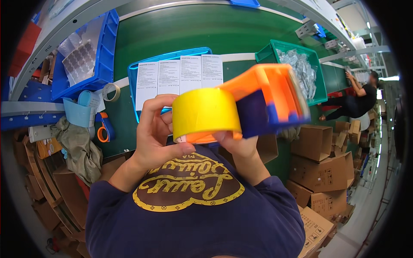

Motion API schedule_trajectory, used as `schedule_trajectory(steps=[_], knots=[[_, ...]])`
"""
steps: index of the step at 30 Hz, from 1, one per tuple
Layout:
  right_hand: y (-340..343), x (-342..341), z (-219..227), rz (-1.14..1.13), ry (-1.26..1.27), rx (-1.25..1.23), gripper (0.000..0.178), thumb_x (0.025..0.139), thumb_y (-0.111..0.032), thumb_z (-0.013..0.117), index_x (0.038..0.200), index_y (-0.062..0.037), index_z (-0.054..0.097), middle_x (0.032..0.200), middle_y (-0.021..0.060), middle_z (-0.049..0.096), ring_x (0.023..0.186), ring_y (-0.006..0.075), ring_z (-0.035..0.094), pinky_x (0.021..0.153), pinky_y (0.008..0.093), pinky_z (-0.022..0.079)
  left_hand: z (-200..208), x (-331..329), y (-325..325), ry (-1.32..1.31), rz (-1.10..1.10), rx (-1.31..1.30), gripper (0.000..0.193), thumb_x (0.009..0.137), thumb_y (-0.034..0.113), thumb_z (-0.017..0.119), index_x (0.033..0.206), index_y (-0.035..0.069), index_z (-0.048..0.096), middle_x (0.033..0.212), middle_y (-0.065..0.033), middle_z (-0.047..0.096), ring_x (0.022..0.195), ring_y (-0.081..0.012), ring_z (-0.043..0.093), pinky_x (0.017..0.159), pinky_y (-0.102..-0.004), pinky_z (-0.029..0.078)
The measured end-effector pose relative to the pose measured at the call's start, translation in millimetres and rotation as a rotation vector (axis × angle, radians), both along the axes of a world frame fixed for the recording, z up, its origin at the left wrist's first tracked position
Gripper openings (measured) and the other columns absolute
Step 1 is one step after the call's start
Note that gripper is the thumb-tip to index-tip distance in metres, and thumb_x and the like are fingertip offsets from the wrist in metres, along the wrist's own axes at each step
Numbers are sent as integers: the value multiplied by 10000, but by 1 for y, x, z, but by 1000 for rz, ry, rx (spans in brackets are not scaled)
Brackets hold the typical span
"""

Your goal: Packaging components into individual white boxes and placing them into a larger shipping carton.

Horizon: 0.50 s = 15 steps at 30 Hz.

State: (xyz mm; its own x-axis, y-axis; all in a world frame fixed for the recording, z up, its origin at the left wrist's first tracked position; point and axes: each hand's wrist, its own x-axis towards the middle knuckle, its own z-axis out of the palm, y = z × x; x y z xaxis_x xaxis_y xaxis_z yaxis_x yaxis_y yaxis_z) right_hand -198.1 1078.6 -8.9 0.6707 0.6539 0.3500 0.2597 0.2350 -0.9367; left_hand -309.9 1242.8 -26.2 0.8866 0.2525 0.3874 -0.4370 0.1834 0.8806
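While the left hand (155,131) curls its fingers around the left side of a wide yellow tape roll (205,111), its thumb presses along the lower edge. The right hand (241,148) grasps the orange and dark-blue tape dispenser (280,92) from below, thumb tip at the orange part just under the roll; its other fingers are hidden behind the dispenser. The roll sits at the left end of the dispenser, whose far end points right and is slightly blurred. Both are held up in front of the wearer's dark, yellow-printed shirt (189,228).

Just beyond the hands, a bright blue tray (189,52) lies on the green tabletop (180,32), with four white printed boxes (169,79) side by side on it; the roll and left hand overlap their lower ends in view. To the left are a blue-and-orange tool (105,128) with a ring, a pale tape roll (111,92) and a crumpled grey-green cloth (77,144). Farther left stands a blue crate (105,47) holding a patterned sheet (81,62). On the right, a green bin (320,88) contains clear plastic packets (299,71). Cardboard boxes (318,170) are stacked beyond the right hand, and another person (355,99) in dark clothes is well apart at far right.
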Motion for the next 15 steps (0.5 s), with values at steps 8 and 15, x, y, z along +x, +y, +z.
schedule_trajectory(steps=[8,15], knots=[[10,13,-6,367,1190,237,522,895,-254,529,1352,-14,445,1266,172,583,1155,289,595,997,452,473,30,8,-3,92,151,-57,711,779,-70,750,1384,-4,381,951,-79,639,668,-33,555,629,-166,428],[12,-1,-5,522,1381,428,536,983,-427,353,1404,-102,420,1331,127,544,1180,325,559,939,482,480,39,20,0,132,35,-242,310,937,16,598,1241,-20,544,959,-82,658,643,-40,541,564,-171,432]])
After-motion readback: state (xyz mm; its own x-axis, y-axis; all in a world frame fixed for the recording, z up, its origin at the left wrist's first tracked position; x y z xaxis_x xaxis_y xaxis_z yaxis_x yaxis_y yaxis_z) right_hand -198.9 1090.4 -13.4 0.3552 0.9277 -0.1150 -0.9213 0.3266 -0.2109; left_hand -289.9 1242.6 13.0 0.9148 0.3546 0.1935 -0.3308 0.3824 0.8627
